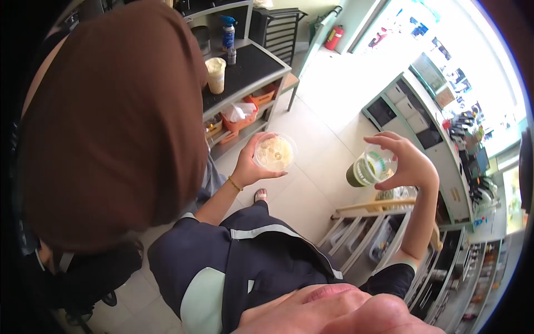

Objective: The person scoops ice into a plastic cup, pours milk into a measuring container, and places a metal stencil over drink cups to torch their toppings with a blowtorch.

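My left hand is wrapped round the side of a clear plastic cup, seen from above, with a pale, frothy drink inside. A yellow bracelet circles that wrist. Out to the right, my right hand grips another clear plastic cup near its rim, thumb on one side and fingers on the other. That cup leans over in view, with green liquid toward its bottom and printed lettering on its wall. Both cups are held in the air over the tiled floor, well apart from each other.
A person in a brown head covering stands close at my left. Beyond is a black-topped counter bearing a cup of pale drink and a blue spray bottle. A shelving rack and a long cabinet stand at right.
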Tool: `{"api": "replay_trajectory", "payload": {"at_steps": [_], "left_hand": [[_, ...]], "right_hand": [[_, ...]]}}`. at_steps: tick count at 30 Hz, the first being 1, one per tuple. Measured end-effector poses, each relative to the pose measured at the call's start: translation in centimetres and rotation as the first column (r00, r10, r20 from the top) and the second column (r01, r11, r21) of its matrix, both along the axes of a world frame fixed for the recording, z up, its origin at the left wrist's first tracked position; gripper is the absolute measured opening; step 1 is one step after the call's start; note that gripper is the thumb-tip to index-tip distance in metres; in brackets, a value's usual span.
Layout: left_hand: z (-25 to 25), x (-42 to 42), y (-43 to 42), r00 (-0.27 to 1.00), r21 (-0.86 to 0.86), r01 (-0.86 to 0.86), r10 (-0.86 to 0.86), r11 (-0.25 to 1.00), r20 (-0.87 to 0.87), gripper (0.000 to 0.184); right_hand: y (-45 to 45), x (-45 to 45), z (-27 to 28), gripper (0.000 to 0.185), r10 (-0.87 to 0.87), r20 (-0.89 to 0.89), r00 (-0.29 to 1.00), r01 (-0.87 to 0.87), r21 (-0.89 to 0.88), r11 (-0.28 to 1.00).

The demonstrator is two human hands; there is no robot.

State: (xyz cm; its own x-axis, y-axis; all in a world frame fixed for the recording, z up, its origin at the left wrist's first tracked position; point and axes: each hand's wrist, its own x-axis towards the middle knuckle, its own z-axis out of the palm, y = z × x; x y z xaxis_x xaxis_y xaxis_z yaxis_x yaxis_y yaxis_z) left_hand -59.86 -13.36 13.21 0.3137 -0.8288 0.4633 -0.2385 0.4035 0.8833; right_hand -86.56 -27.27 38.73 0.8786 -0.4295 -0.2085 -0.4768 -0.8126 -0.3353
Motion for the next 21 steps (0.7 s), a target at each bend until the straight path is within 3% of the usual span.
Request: {"api": "replay_trajectory", "payload": {"at_steps": [3, 4, 9, 10, 14, 15, 17, 18, 21], "left_hand": [[1.9, 3.6, -4.7, 0.987, 0.006, -0.101, 0.100, 0.995, 0.122, 0.086], [2.2, 4.4, -6.2, 0.985, 0.006, -0.119, 0.117, 0.993, 0.129, 0.085], [4.9, 10.4, -12.6, 0.992, -0.008, -0.128, 0.128, 0.992, 0.009, 0.083], [5.2, 11.4, -13.6, 0.989, -0.049, -0.146, 0.144, 0.988, -0.045, 0.086], [9.6, 15.5, -16.7, 0.948, -0.088, -0.296, 0.304, 0.951, 0.097, 0.087], [10.1, 16.6, -17.5, 0.948, -0.076, -0.312, 0.315, 0.947, 0.037, 0.086], [11.2, 18.7, -19.1, 0.940, -0.055, -0.335, 0.330, 0.941, -0.087, 0.085], [12.5, 19.9, -19.9, 0.918, -0.069, -0.396, 0.396, 0.916, -0.013, 0.085], [14.7, 23.3, -21.9, 0.854, -0.131, -0.512, 0.519, 0.849, 0.024, 0.085]], "right_hand": [[-9.6, 4.7, 1.3, 0.088, 0.128, 0.053, 0.990, -0.124, -0.065, 0.990], [-11.7, 7.4, 3.3, 0.086, 0.097, 0.007, 0.995, -0.097, 0.004, 0.995], [-25.5, 20.0, 6.1, 0.087, 0.211, 0.133, 0.968, -0.176, -0.236, 0.956], [-28.4, 22.9, 6.3, 0.087, 0.254, 0.196, 0.947, -0.195, -0.278, 0.941], [-39.6, 37.6, 9.2, 0.076, 0.372, 0.416, 0.830, -0.200, -0.400, 0.894], [-41.4, 41.2, 10.3, 0.070, 0.392, 0.471, 0.790, -0.199, -0.407, 0.891], [-44.5, 48.6, 12.1, 0.075, 0.362, 0.572, 0.736, -0.122, -0.414, 0.902], [-43.2, 49.4, 13.2, 0.085, 0.285, 0.605, 0.744, -0.089, -0.332, 0.939], [-47.6, 60.1, 14.5, 0.086, 0.391, 0.649, 0.653, -0.133, -0.410, 0.902]]}}
